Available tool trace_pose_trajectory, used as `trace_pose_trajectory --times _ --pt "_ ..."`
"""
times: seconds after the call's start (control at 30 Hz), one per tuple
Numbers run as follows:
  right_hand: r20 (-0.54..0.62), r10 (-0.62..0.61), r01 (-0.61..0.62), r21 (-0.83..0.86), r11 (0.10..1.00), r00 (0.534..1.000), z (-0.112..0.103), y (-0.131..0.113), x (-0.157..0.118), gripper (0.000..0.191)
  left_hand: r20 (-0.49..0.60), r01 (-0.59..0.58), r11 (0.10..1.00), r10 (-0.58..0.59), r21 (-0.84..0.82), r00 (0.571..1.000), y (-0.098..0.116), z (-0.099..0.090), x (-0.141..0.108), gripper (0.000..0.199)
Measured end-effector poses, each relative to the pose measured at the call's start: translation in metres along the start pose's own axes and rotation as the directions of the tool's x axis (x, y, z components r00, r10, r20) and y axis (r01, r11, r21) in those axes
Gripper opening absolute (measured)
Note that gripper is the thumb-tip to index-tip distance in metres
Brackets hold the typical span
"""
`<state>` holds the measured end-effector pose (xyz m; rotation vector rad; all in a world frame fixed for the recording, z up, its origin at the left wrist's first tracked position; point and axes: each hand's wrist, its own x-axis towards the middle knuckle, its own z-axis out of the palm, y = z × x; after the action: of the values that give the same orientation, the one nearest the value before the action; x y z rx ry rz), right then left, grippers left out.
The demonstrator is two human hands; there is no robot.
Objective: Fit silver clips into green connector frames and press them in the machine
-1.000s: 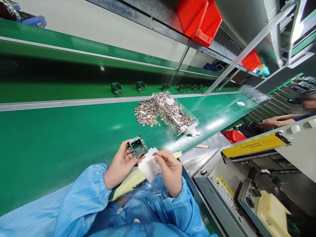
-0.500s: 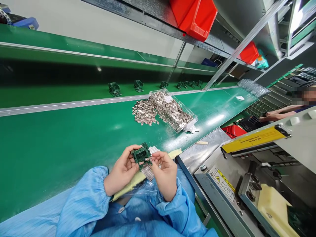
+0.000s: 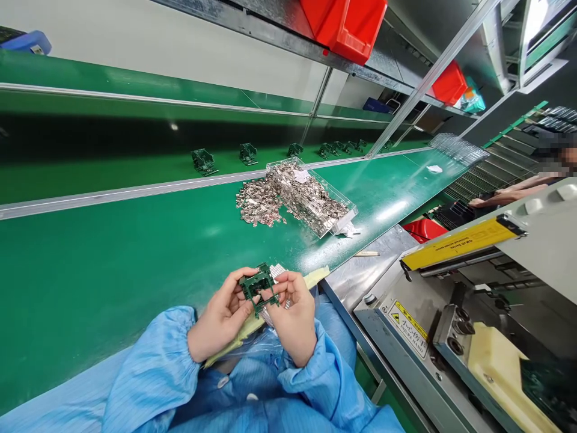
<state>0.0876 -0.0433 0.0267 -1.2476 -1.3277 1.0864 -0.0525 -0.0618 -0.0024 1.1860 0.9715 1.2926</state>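
Note:
A green circuit board frame (image 3: 260, 284) is held above my lap. My left hand (image 3: 222, 319) is closed on its left side, thumb and fingers at the edges. My right hand (image 3: 294, 316) has its fingers closed on the right side of the same board; any small part between them is too small to tell. Below the hands lie a sheet of small pale metal pieces (image 3: 278, 272) and yellow paper (image 3: 317, 277). Farther off, a clear tray (image 3: 350, 218) of small metal parts stands beside a loose pile of them (image 3: 259, 202) on the green table (image 3: 135, 252).
Several green board assemblies (image 3: 204, 162) stand along the back belt. A machine with a yellow bar (image 3: 464, 242) is at the right. Red bins (image 3: 365, 30) sit on the upper shelf. Another person's arms (image 3: 518, 191) show at the far right.
The view has shifted slightly. My right hand has moved its fingers in onto the board's lower right part, and the board is tilted a little differently.

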Motion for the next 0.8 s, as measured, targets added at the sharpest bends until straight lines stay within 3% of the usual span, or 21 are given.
trace_pose_trajectory --times 0.37,0.5,0.67,0.8 --pt "-0.014 -0.067 0.065 -0.107 0.992 0.998 -0.001 0.007 -0.009 0.017 -0.127 0.043 0.995 -0.032 0.087 0.991 0.001 0.001 -0.001 0.035" --pt "0.065 0.084 -0.09 0.104 0.99 0.994 0.0 0.009 -0.007 0.022 -0.117 0.058 0.996 -0.049 0.071 0.992 0.002 0.003 -0.002 0.032" --pt "0.122 0.124 -0.155 0.295 0.943 0.985 0.004 0.007 -0.004 0.027 -0.128 0.115 0.993 -0.112 0.018 0.985 0.006 0.006 -0.003 0.034" --pt "0.158 0.175 -0.22 0.348 0.911 0.972 0.004 0.007 -0.005 0.03 -0.136 0.134 0.988 -0.143 -0.078 0.98 0.011 0.01 -0.001 0.034"
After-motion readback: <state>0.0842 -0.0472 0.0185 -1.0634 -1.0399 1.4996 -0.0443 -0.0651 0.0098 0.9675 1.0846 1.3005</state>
